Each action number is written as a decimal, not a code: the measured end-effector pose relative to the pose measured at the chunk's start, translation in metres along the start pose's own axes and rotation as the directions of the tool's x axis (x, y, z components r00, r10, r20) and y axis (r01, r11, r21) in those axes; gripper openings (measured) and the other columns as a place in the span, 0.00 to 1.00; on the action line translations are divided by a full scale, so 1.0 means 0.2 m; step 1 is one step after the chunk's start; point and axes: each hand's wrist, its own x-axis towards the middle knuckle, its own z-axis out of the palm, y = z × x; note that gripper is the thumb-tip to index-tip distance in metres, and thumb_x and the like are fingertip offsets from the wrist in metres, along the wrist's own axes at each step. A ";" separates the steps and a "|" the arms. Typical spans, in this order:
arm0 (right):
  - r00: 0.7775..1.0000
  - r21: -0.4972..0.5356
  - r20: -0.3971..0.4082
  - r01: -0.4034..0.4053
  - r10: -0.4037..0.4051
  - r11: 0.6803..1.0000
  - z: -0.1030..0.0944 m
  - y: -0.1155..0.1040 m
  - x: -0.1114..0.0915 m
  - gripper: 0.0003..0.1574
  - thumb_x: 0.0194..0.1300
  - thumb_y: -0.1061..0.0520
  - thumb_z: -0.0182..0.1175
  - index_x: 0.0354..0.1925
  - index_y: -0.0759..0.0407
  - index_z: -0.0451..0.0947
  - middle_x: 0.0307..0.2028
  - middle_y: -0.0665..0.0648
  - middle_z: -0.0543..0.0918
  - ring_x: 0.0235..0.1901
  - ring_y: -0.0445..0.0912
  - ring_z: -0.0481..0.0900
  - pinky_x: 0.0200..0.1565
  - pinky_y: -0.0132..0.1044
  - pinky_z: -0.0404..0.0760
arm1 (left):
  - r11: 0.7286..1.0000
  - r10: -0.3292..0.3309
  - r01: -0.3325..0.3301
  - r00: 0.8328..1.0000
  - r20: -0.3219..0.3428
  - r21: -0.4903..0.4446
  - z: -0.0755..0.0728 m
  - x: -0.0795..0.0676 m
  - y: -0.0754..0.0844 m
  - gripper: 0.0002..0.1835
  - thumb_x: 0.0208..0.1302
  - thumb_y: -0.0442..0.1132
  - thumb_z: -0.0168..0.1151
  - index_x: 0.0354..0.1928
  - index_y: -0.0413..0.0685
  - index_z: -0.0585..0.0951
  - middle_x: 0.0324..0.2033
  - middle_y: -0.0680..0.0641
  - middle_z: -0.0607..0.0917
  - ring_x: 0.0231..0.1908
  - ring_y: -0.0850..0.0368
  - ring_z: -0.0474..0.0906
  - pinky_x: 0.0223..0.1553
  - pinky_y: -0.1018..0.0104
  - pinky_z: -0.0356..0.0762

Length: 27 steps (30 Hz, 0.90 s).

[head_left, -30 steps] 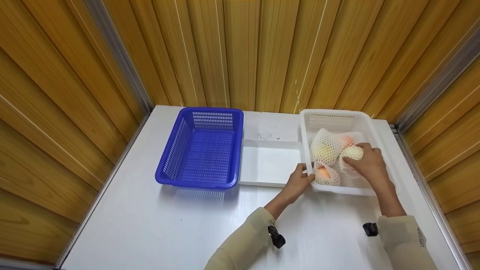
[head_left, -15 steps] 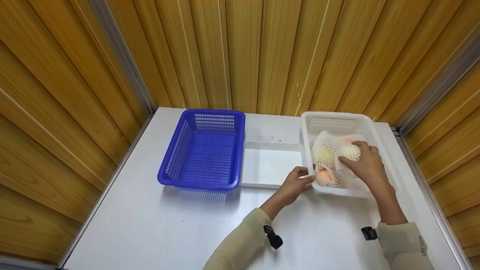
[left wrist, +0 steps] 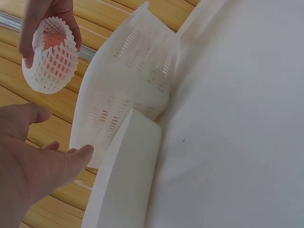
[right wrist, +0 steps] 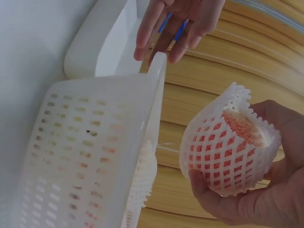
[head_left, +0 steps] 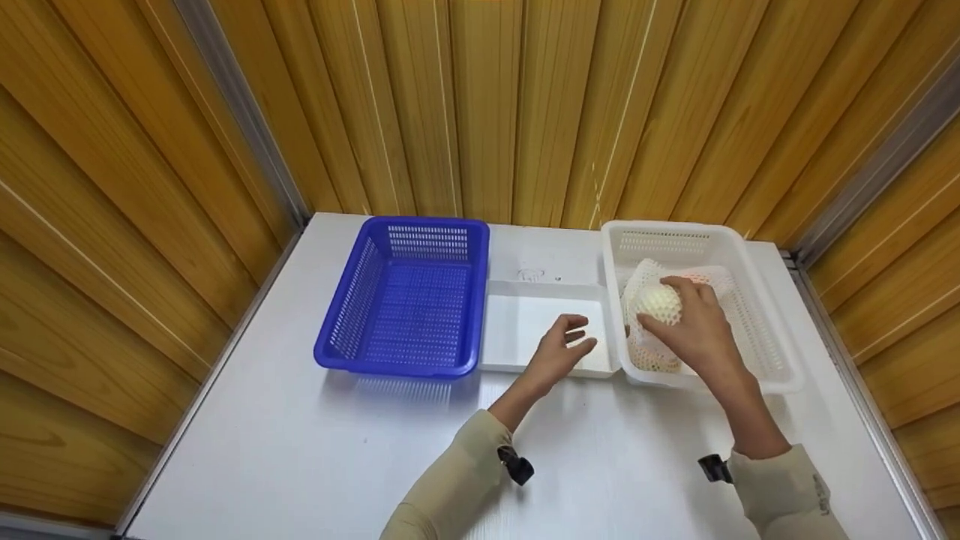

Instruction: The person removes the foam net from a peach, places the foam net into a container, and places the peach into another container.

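My right hand (head_left: 705, 330) grips a fruit in a white foam net (head_left: 660, 303) above the white basket (head_left: 759, 300). In the right wrist view the netted fruit (right wrist: 223, 147) shows red through the mesh, thumb and fingers around it. My left hand (head_left: 553, 352) is over the shallow white tray (head_left: 506, 322), with nothing in it and its fingers apart, left of the basket's rim. In the left wrist view its palm and fingers (left wrist: 71, 161) face the held fruit. Other net-wrapped fruits lie in the basket, among them a pinkish one (head_left: 716, 279); the right hand partly hides them.
A blue basket (head_left: 474, 319) stands to the left of the tray, nothing visible inside it. The white table (head_left: 300, 450) extends toward me in front of the containers. Wood-patterned panels (head_left: 480, 112) enclose the back and both sides.
My left hand has let go of the white basket's rim and moved left over the tray. The right hand has lifted the netted fruit up and shifted it left.
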 end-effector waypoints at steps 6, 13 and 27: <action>0.998 0.016 -0.015 0.060 -0.059 0.998 0.07 -0.10 -0.04 0.44 0.63 0.47 0.71 0.70 0.61 0.66 0.66 0.74 0.65 0.63 0.71 0.69 0.58 0.72 0.71 | 0.954 0.176 -0.172 0.984 0.007 0.244 -0.12 -0.06 0.02 0.23 0.73 0.38 0.60 0.65 0.40 0.72 0.66 0.41 0.74 0.69 0.40 0.68 0.67 0.51 0.72; 0.995 0.043 -0.018 0.104 -0.103 0.994 0.16 -0.18 -0.07 0.42 0.60 0.50 0.73 0.68 0.59 0.69 0.63 0.72 0.69 0.61 0.70 0.72 0.58 0.70 0.72 | 0.859 0.282 -0.261 0.959 0.018 0.441 -0.23 -0.13 0.05 0.24 0.72 0.38 0.61 0.66 0.38 0.71 0.64 0.41 0.76 0.69 0.49 0.69 0.69 0.55 0.68; 0.984 0.108 -0.020 0.179 -0.178 0.978 0.30 -0.26 -0.12 0.41 0.59 0.49 0.73 0.67 0.55 0.71 0.62 0.67 0.73 0.61 0.64 0.74 0.59 0.66 0.74 | 0.813 0.282 -0.239 0.959 0.000 0.531 -0.34 -0.26 0.04 0.24 0.70 0.37 0.62 0.65 0.38 0.71 0.65 0.41 0.76 0.69 0.47 0.68 0.71 0.53 0.65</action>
